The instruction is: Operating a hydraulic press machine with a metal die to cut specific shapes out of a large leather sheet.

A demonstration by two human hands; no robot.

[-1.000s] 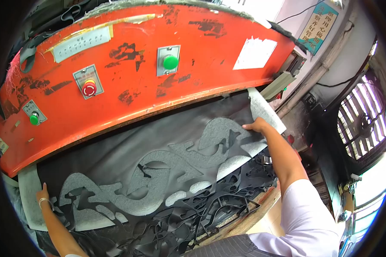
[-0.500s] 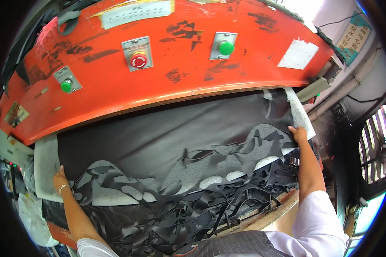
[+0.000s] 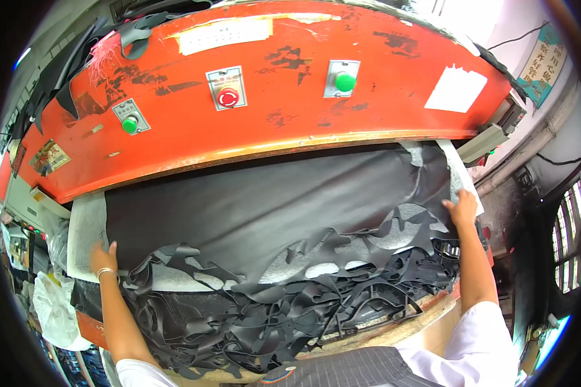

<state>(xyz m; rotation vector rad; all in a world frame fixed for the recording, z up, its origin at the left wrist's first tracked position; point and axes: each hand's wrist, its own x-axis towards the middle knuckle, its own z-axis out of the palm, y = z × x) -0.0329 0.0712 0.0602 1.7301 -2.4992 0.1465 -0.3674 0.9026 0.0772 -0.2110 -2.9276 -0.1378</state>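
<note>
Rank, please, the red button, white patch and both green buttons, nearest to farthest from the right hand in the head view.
1. White patch, above the right hand
2. Right green button, upper middle
3. Red button, left of it
4. Left green button, leftmost

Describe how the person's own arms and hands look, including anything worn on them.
The left hand and right hand are both gloveless. A thin, pale bracelet circles the left wrist; none shows on the right. The left sleeve and right sleeve are whitish, plain and short, leaving the forearms bare.
</note>
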